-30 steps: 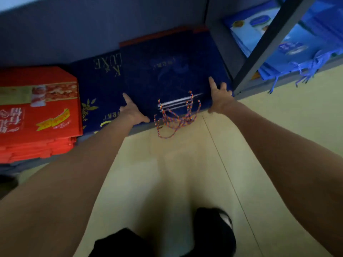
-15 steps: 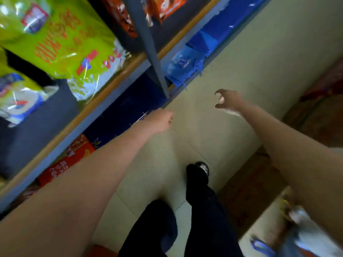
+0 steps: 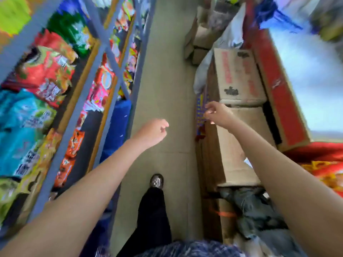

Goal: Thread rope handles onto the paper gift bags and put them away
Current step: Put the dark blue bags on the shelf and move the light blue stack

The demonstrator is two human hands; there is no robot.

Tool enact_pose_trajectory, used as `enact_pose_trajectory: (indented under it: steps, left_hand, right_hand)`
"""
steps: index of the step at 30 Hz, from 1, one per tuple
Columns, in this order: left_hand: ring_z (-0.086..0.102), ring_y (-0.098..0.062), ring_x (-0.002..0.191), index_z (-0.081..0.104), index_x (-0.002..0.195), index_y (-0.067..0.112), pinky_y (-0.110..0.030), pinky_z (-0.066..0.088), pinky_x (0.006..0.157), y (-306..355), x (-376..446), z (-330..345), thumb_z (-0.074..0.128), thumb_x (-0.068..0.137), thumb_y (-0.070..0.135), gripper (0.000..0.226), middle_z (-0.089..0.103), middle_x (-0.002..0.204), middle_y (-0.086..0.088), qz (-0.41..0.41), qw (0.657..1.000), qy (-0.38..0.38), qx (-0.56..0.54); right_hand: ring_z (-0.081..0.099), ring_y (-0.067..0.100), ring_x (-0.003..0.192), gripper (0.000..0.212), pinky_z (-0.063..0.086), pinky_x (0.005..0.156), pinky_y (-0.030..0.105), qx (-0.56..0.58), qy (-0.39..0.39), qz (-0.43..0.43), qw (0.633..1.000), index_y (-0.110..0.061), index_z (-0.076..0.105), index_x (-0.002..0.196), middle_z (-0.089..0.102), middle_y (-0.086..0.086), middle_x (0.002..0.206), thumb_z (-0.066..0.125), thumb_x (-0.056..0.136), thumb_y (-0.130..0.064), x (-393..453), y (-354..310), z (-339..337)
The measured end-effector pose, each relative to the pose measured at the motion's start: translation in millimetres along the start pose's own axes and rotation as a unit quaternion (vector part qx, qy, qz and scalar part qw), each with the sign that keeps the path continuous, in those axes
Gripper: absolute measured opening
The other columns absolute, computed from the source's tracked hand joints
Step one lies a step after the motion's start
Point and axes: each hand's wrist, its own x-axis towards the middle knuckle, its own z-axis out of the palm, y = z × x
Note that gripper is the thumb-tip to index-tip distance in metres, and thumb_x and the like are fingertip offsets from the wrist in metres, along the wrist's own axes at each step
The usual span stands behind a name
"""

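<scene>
The dark blue paper gift bags [image 3: 117, 125] lie on the bottom shelf at the left, only partly in view; their rope handles are hidden. My left hand [image 3: 154, 132] hangs over the aisle floor to the right of that shelf, fingers loosely curled, holding nothing. My right hand [image 3: 217, 113] hovers in front of the cardboard boxes on the right. Its fingers are loosely bent and nothing shows between them. The picture is blurred by motion.
A grey metal shelf rack [image 3: 111, 64] full of colourful snack packets runs along the left. Stacked cardboard boxes [image 3: 239, 75] and a red counter edge [image 3: 276, 84] line the right. A narrow pale floor aisle [image 3: 167, 71] lies between them, with my shoe [image 3: 156, 180] on it.
Both hands let go of the dark blue bag on the low shelf and drew back. The view swung up from the shelf to the aisle.
</scene>
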Motion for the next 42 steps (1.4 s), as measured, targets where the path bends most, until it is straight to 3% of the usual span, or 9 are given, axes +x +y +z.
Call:
enact_pose_trajectory:
  steps: [4, 7, 11, 14, 24, 28, 34, 37, 42]
  left_hand:
    - [0.064, -0.026, 0.082, 0.062, 0.094, 0.003, -0.013, 0.040, 0.055, 49.4, 112.7, -42.5, 0.048, 0.090, -0.006, 0.017, 0.064, 0.098, -0.021, -0.001, 0.982, -0.002, -0.191]
    - [0.060, -0.017, 0.063, 0.059, 0.079, 0.011, -0.012, 0.043, 0.044, 97.6, 184.8, -66.6, 0.045, 0.091, -0.002, 0.023, 0.063, 0.053, -0.001, -0.025, 0.981, -0.004, -0.192]
    - [0.059, -0.030, 0.106, 0.071, 0.093, 0.007, -0.031, 0.047, 0.090, 152.8, 269.5, -71.6, 0.053, 0.086, 0.004, 0.019, 0.068, 0.106, -0.015, 0.083, 0.996, -0.021, 0.000]
    - [0.058, -0.028, 0.105, 0.070, 0.084, 0.015, -0.029, 0.045, 0.090, 194.8, 330.0, -64.1, 0.053, 0.086, 0.009, 0.019, 0.063, 0.116, -0.015, 0.144, 0.987, -0.039, 0.058]
    - [0.047, -0.024, 0.118, 0.061, 0.113, 0.014, -0.033, 0.038, 0.098, 284.0, 520.6, -45.7, 0.050, 0.092, 0.017, 0.023, 0.036, 0.134, -0.006, 0.232, 0.955, -0.064, 0.176]
    - [0.034, -0.028, 0.128, 0.057, 0.118, 0.014, -0.038, 0.034, 0.101, 309.9, 617.0, -45.0, 0.049, 0.093, 0.016, 0.026, 0.030, 0.143, -0.006, 0.296, 0.926, -0.052, 0.229]
    - [0.021, -0.031, 0.136, 0.048, 0.128, 0.012, -0.042, 0.031, 0.104, 353.5, 790.4, -36.1, 0.052, 0.091, 0.018, 0.038, 0.016, 0.152, -0.010, 0.478, 0.837, -0.064, 0.258]
    - [0.027, -0.038, 0.134, 0.045, 0.134, 0.008, -0.048, 0.033, 0.104, 387.5, 854.6, -47.9, 0.056, 0.087, 0.015, 0.049, 0.023, 0.149, -0.019, 0.543, 0.792, -0.103, 0.259]
    - [0.041, -0.046, 0.125, 0.047, 0.136, 0.017, -0.056, 0.042, 0.091, 438.9, 946.4, -50.0, 0.052, 0.076, 0.023, 0.061, 0.037, 0.142, -0.026, 0.625, 0.712, -0.155, 0.280]
  right_hand:
    - [0.056, 0.028, 0.114, 0.036, 0.039, 0.093, 0.030, 0.064, 0.135, 0.071, 0.986, -0.006, 0.057, 0.122, 0.061, 0.014, 0.121, 0.059, 0.088, -0.014, 42.2, 6.4, -77.5]
    - [0.054, 0.027, 0.114, 0.034, 0.042, 0.095, 0.032, 0.091, 0.201, 0.119, 0.968, -0.007, 0.061, 0.118, 0.061, 0.013, 0.121, 0.059, 0.085, -0.015, 65.4, 21.6, -125.8]
    - [0.051, 0.028, 0.118, 0.033, 0.038, 0.093, 0.029, 0.097, 0.229, 0.170, 0.953, -0.004, 0.061, 0.116, 0.060, 0.013, 0.123, 0.060, 0.089, -0.022, 95.5, 52.5, -158.6]
    - [0.049, 0.030, 0.116, 0.038, 0.041, 0.093, 0.035, 0.121, 0.227, 0.209, 0.944, -0.003, 0.062, 0.111, 0.060, 0.016, 0.119, 0.064, 0.086, -0.032, 135.4, 82.2, -170.4]
    - [0.052, 0.017, 0.101, 0.045, 0.044, 0.082, 0.029, 0.266, 0.274, 0.250, 0.890, -0.016, 0.053, 0.123, 0.049, 0.006, 0.127, 0.067, 0.083, -0.032, 296.9, 132.7, -230.7]
    - [0.051, 0.016, 0.094, 0.049, 0.045, 0.080, 0.030, 0.413, 0.328, 0.278, 0.803, -0.015, 0.052, 0.125, 0.051, 0.004, 0.120, 0.068, 0.083, -0.037, 382.8, 140.2, -270.1]
    - [0.032, 0.027, 0.131, 0.076, 0.034, 0.101, 0.048, 0.612, 0.356, 0.269, 0.654, -0.031, 0.025, 0.144, 0.026, 0.001, 0.151, 0.057, 0.081, -0.062, 558.4, 137.3, -313.1]
    - [0.034, 0.020, 0.132, 0.080, 0.032, 0.094, 0.040, 0.639, 0.404, 0.295, 0.584, -0.028, 0.013, 0.149, 0.026, -0.002, 0.152, 0.053, 0.087, -0.057, 618.6, 137.9, -335.6]
    - [0.051, 0.018, 0.117, 0.060, 0.042, 0.091, 0.030, 0.555, 0.493, 0.335, 0.580, -0.016, 0.030, 0.142, 0.048, 0.001, 0.136, 0.061, 0.091, -0.026, 671.7, 144.6, -347.4]
